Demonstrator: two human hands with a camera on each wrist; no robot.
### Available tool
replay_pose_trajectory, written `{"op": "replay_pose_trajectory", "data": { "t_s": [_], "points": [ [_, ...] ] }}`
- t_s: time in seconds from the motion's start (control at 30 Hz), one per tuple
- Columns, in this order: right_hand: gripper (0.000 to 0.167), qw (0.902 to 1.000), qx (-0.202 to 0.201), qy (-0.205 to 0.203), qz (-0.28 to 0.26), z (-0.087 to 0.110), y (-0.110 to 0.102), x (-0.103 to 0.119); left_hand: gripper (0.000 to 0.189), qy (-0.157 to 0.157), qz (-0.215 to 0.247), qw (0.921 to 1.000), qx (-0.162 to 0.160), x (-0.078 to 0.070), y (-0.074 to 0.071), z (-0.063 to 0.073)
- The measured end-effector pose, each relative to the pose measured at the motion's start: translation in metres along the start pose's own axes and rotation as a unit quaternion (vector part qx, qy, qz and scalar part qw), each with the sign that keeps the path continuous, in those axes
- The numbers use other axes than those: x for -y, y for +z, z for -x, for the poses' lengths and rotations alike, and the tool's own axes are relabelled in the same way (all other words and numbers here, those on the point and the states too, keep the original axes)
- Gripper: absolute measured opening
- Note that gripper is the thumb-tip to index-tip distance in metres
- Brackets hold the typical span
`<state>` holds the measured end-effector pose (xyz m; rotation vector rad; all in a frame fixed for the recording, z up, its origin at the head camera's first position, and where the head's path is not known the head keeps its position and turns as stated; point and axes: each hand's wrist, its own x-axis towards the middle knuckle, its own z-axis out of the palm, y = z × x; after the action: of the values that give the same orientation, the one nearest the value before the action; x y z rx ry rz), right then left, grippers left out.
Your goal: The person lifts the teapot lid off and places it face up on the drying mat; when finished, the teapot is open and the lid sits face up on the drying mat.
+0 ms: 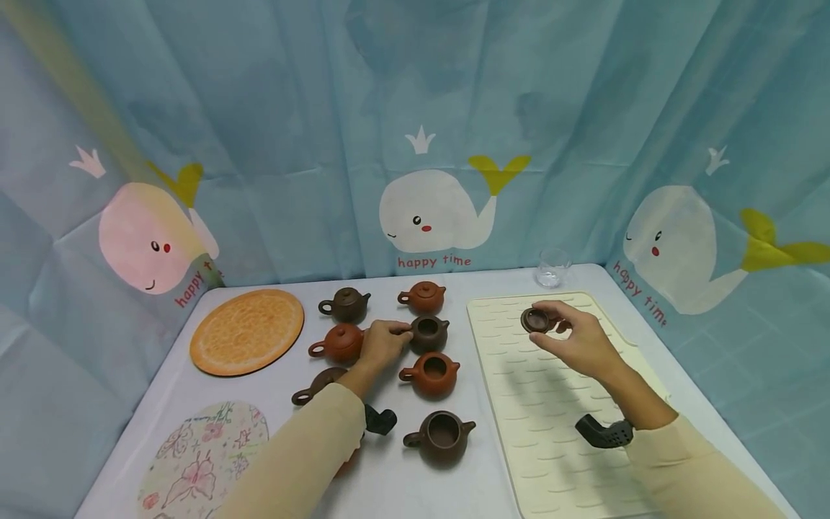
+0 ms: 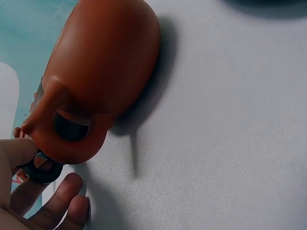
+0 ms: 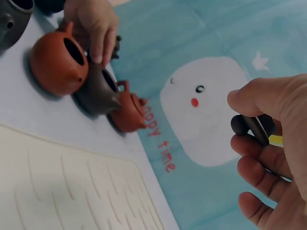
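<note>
My left hand [image 1: 385, 346] pinches the handle of a dark brown teapot [image 1: 431, 336], whose top is uncovered and which stands upright on the white table. In my right hand [image 1: 586, 344], thumb and fingers hold a small dark lid [image 1: 536, 321] above the cream mat [image 1: 519, 411], its underside facing the head camera. The right wrist view shows the lid [image 3: 256, 128] edge-on with its round knob. Just in front of the held pot stands a lidless reddish teapot [image 1: 433, 376]; behind it sits a lidded reddish one [image 1: 424, 296]. Nearer me is another lidless dark teapot [image 1: 444, 440].
Left of that row stand a lidded dark teapot [image 1: 348, 305], a lidded reddish teapot [image 1: 340, 344] and a dark teapot [image 1: 324, 378] partly behind my left arm. A round orange-brown mat [image 1: 246, 333] and a floral mat [image 1: 204, 454] lie left. A clear glass [image 1: 552, 270] stands at the back.
</note>
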<state>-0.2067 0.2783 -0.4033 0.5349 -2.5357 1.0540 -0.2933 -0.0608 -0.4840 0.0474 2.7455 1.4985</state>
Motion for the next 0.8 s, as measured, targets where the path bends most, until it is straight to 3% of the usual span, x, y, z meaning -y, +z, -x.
{"op": "replay_pose_trajectory", "data": {
  "t_s": [0.4, 0.57, 0.8],
  "points": [
    [0.044, 0.9994, 0.000, 0.028, 0.020, 0.010, -0.026, -0.025, 0.013, 0.005, 0.003, 1.0000, -0.001, -0.004, 0.001, 0.002],
    [0.045, 0.9980, 0.002, 0.059, 0.019, 0.014, -0.034, -0.035, 0.013, 0.005, 0.004, 1.0000, -0.006, -0.002, 0.002, 0.001],
    [0.046, 0.9946, -0.009, 0.102, -0.017, 0.022, -0.042, -0.050, 0.014, 0.004, -0.001, 1.0000, -0.009, 0.000, 0.000, 0.001]
  ]
}}
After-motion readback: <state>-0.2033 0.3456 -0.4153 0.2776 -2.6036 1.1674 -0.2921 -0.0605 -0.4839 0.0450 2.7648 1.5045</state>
